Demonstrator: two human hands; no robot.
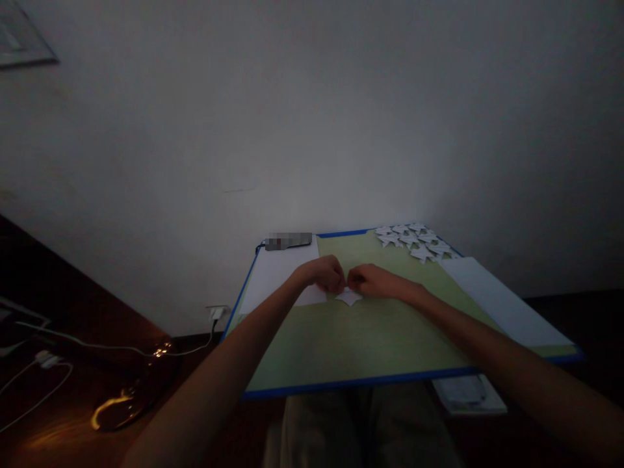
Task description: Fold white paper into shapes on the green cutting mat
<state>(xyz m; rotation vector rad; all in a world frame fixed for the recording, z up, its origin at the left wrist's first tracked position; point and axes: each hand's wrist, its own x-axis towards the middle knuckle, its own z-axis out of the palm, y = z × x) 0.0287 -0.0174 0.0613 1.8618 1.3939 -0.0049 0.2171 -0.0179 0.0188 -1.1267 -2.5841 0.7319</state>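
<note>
A white folded paper star (349, 298) is at the middle of the green tabletop (312, 344), partly covered by my fingers. My left hand (327, 273) is closed at the star's upper left, fingertips pinched on the paper. From the other side my right hand (373, 281) also pinches the star's upper edge, its fingers curled. The two hands nearly meet over it. Several finished-looking white paper stars (422, 252) lie grouped at the far right corner of the table.
White paper sheets (277, 276) lie at the left, under a dark, blurred-out object (288, 241). More white sheets (511, 305) rest along the right. Blue edging (341, 385) borders the table. A wall stands behind; a plug (216, 313) and white cable (121, 348) are at lower left.
</note>
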